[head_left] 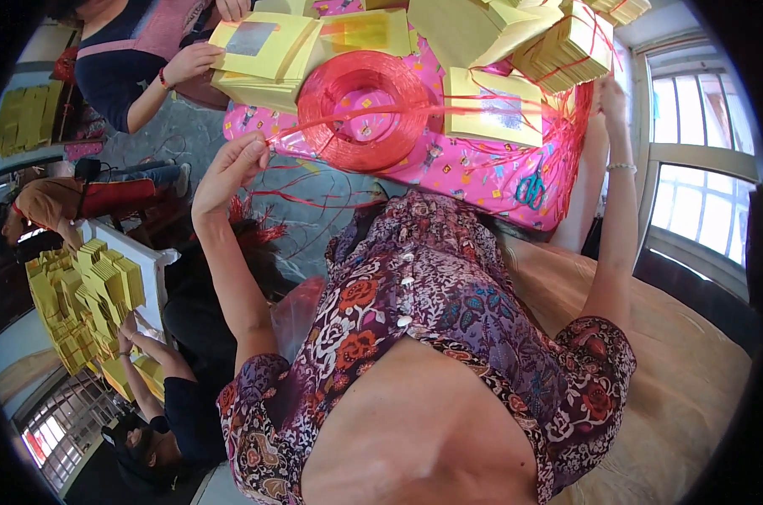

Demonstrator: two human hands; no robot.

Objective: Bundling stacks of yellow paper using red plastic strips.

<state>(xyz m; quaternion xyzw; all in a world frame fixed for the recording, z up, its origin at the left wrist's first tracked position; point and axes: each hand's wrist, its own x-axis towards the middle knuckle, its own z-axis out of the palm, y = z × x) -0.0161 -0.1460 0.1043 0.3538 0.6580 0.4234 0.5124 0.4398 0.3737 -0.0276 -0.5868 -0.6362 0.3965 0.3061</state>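
Observation:
My left hand (238, 168) is closed, thumb and fingers pinching the end of a red plastic twine strand (356, 114). Stretched fairly straight, the strand crosses over a large red roll of twine (314, 101) toward my right hand (614, 101). That hand is curled at the table's right edge beside a bunch of loose red strands (579, 126); its fingers look slightly blurred, and it seems to grip the twine. Under the strand lies a stack of yellow joss paper (491, 126) with a silver patch on top.
Teal scissors (530, 192) lie on the pink patterned tabletop (449, 172). Tied yellow paper bundles (567, 59) are piled at the far right. Across the table, another person's hand (194, 63) touches a yellow stack (259, 50). People handle more bundles (104, 286) at left.

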